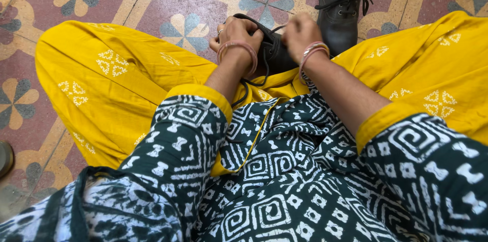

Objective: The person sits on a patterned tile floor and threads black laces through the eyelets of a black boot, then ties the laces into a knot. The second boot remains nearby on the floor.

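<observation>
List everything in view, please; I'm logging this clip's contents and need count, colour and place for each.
shoe in hands: one, black, on the lap between both hands
standing shoe: one, black, laced, upright on the floor beyond the right hand
lace: one, black, hanging from the held shoe
floor tiles: maroon with cream and blue flowers
left hand: pink bangles, on the shoe
right hand: pink bangles, on the shoe

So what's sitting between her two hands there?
In the head view, a black lace-up shoe sits between the left hand and right hand, both gripping it.
</observation>
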